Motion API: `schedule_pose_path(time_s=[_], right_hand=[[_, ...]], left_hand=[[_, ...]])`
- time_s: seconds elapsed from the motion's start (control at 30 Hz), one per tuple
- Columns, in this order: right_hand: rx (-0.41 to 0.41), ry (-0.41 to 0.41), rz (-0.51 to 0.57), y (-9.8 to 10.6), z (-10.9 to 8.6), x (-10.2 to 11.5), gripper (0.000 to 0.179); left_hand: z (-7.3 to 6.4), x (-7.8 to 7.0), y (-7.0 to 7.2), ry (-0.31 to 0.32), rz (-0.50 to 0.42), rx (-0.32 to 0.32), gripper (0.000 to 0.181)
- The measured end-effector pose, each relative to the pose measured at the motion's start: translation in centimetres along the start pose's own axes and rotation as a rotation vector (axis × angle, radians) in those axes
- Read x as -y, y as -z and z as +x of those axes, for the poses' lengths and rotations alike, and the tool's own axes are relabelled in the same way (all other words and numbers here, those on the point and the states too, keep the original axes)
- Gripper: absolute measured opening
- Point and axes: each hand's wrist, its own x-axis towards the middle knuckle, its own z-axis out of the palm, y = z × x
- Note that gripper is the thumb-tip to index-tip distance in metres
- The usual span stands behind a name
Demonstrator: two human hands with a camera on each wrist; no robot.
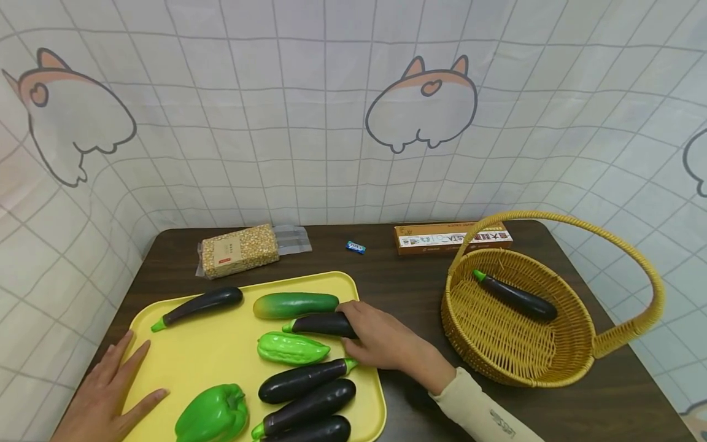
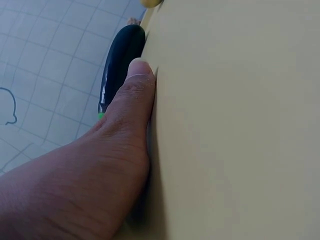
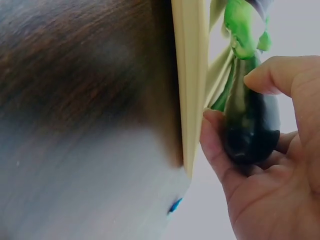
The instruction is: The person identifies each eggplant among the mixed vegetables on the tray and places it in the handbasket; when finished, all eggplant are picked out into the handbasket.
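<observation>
My right hand grips an eggplant near the right side of the yellow tray. In the right wrist view, thumb and fingers curl round the eggplant's dark, rounded end. Beside it on the tray lie a cucumber and a light green bitter melon. Toward the front are several more eggplants and a green bell pepper. My left hand, fingers spread, rests at the tray's left edge. Another eggplant lies at the tray's back left.
A woven basket with a tall handle stands to the right of the tray, one eggplant inside. Along the back of the dark table are a bag of corn kernels, a small blue packet and a pasta box.
</observation>
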Motion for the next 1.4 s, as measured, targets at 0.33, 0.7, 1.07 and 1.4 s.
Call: schedule_pose_path(time_s=[0.33, 0.7, 1.07, 1.4], right_hand=[[-0.046, -0.022, 0.002, 0.7, -0.8, 0.0, 0.052], [-0.106, 0.018, -0.034, 1.3, -1.4, 0.0, 0.048], [-0.179, 0.013, -0.109, 4.1, -3.4, -0.5, 0.043], [-0.230, -0.022, -0.107, 6.6, -5.4, -0.8, 0.040]], left_hand=[[0.1, 0.1, -0.2, -0.004, -0.001, -0.001, 0.096], [0.1, 0.2, -0.4, -0.021, 0.004, -0.018, 0.096], [0.1, 0.5, -0.4, -0.021, -0.003, -0.008, 0.097], [0.2, 0.7, -0.5, -0.036, 0.006, -0.019, 0.098]])
